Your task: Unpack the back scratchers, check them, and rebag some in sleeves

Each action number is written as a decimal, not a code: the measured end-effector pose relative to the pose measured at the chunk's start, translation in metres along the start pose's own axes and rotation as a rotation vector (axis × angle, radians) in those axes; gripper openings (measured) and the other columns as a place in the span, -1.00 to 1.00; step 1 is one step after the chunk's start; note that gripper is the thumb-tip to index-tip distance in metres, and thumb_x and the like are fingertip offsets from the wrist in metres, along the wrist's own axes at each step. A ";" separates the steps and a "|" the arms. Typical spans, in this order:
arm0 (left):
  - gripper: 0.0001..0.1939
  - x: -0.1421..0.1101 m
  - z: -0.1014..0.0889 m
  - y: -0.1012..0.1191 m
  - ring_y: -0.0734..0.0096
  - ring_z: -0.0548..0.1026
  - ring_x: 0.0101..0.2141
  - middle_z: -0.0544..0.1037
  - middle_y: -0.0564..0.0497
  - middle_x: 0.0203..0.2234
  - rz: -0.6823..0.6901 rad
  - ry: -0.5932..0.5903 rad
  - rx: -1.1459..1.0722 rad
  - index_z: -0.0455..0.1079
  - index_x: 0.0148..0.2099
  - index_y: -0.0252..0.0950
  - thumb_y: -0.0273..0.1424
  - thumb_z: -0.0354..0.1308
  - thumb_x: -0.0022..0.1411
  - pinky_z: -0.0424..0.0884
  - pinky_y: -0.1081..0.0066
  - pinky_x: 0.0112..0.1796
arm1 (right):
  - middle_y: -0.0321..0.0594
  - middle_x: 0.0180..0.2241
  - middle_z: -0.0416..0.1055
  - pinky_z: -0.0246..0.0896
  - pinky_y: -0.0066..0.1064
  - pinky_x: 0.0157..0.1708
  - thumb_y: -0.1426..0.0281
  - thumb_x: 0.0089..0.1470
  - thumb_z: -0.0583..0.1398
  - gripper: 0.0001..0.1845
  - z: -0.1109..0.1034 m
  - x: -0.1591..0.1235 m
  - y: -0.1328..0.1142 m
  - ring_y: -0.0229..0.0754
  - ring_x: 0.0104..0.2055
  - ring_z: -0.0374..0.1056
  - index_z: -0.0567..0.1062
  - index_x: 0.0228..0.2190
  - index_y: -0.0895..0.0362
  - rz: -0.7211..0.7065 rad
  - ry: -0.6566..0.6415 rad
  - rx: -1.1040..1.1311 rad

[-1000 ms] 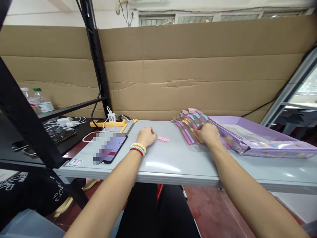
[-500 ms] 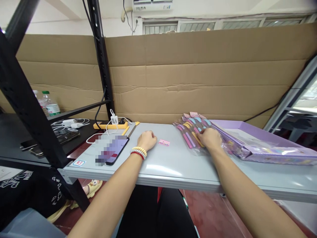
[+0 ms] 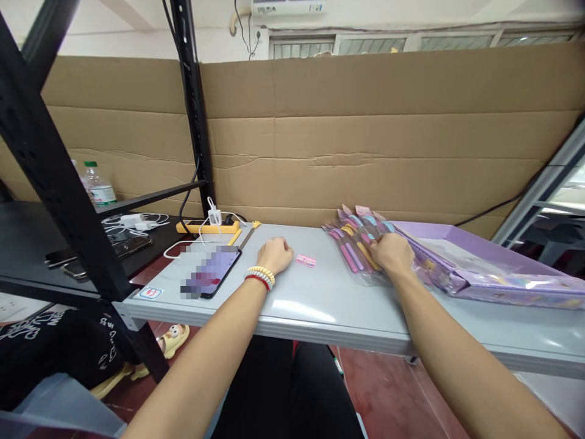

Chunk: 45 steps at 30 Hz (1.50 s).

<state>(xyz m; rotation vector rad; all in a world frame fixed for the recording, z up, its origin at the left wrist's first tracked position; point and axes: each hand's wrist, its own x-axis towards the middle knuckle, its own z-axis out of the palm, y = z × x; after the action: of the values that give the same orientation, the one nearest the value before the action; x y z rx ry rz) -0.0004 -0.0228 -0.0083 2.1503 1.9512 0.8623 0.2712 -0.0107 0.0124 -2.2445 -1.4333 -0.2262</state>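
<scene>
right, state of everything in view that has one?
Left hand, loosely curled on table
Right hand, fingers at plastic packets
Plastic packets, lying overlapped
Phone, face up, screen lit
Purple box, open
White charger, plugged in
Green-capped bottle, upright, closed

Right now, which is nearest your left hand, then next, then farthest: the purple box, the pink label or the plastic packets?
Nearest the left hand:
1. Pink label: just right.
2. Plastic packets: further right.
3. Purple box: farthest right.
</scene>
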 end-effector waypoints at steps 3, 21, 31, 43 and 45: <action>-0.77 0.000 0.000 0.001 0.17 0.49 -0.20 0.55 -0.16 -0.22 0.005 0.000 -0.003 0.45 -0.24 -0.27 -0.38 -0.01 0.12 0.35 0.30 -0.23 | 0.10 -0.22 0.48 0.27 -0.20 -0.19 0.20 0.01 0.13 -0.65 -0.002 -0.001 -0.001 0.09 -0.13 0.40 0.59 -0.33 0.17 -0.039 -0.038 0.009; -0.78 0.005 0.003 -0.001 0.18 0.49 -0.25 0.56 -0.13 -0.30 0.033 0.028 -0.067 0.43 -0.25 -0.27 -0.36 -0.01 0.13 0.33 0.31 -0.24 | -0.12 -0.58 0.40 0.13 -0.39 -0.41 0.30 -0.01 0.13 -0.75 0.006 0.012 0.008 -0.15 -0.47 0.31 0.47 -0.57 0.17 -0.048 0.114 0.355; -0.58 0.008 0.005 0.014 0.38 0.50 -0.29 0.52 -0.19 -0.16 0.084 -0.206 -0.937 0.26 0.09 -0.39 -0.26 -0.09 0.28 0.40 0.39 -0.27 | -0.22 -0.51 0.38 0.09 -0.43 -0.36 0.34 0.04 0.07 -0.77 -0.026 -0.009 -0.058 -0.22 -0.43 0.24 0.31 -0.60 0.13 -0.120 0.159 0.735; -0.57 0.006 -0.001 0.017 0.54 0.46 -0.48 0.53 -0.08 -0.28 -0.024 -0.207 -1.448 0.29 0.03 -0.36 -0.48 0.17 0.07 0.38 0.53 -0.49 | -0.25 -0.23 0.47 0.27 -0.42 -0.21 0.48 -0.05 0.12 -0.89 0.022 -0.071 -0.125 -0.25 -0.22 0.37 0.45 -0.51 0.14 -0.477 -0.261 1.312; -0.48 0.006 -0.001 0.018 0.56 0.43 -0.54 0.54 -0.09 -0.27 -0.045 -0.249 -1.454 0.24 0.08 -0.35 -0.54 0.16 0.04 0.34 0.53 -0.55 | -0.23 -0.27 0.46 0.28 -0.47 -0.38 0.45 -0.10 0.19 -0.89 0.018 -0.064 -0.116 -0.29 -0.34 0.38 0.45 -0.41 0.16 -0.295 -0.235 1.445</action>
<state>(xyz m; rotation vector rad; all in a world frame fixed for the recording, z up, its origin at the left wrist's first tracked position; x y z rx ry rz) 0.0152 -0.0205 0.0031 1.1776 0.6879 1.2913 0.1377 -0.0136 0.0067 -0.8791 -1.3031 0.7720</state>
